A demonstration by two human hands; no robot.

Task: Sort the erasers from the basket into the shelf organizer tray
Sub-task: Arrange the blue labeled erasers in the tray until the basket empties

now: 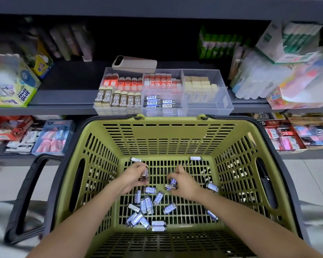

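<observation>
1. Erasers [147, 207] in blue-and-white sleeves lie scattered on the slotted floor of an olive-green basket [237, 164]. Most sit in a loose heap near its middle, with a few strays by the far wall and toward the right side.
2. The left hand [133, 176] reaches in from the near edge. Its fingers are curled round a small bunch of erasers [145, 175], held upright just above the basket floor.
3. The right hand [183, 181], close beside the left, pinches a single eraser [173, 182] between thumb and fingertips. Another eraser lies just beside its fingertips.
4. The clear organizer tray [209, 107] sits on the grey shelf [63, 101], just beyond the basket's far rim. Its near-middle compartment holds matching blue-and-white erasers [159, 102].
5. Brown 2B erasers [117, 98] stand in the tray's near-left compartment, with orange ones [123, 81] behind them. Red-and-white ones [158, 80] fill the far middle, and cream blocks [199, 84] fill the right side.
6. A beige phone-like device [134, 64] lies across the tray's far-left edge.
7. A glue box [13, 86] stands on the shelf, well to the left of the tray.
</observation>
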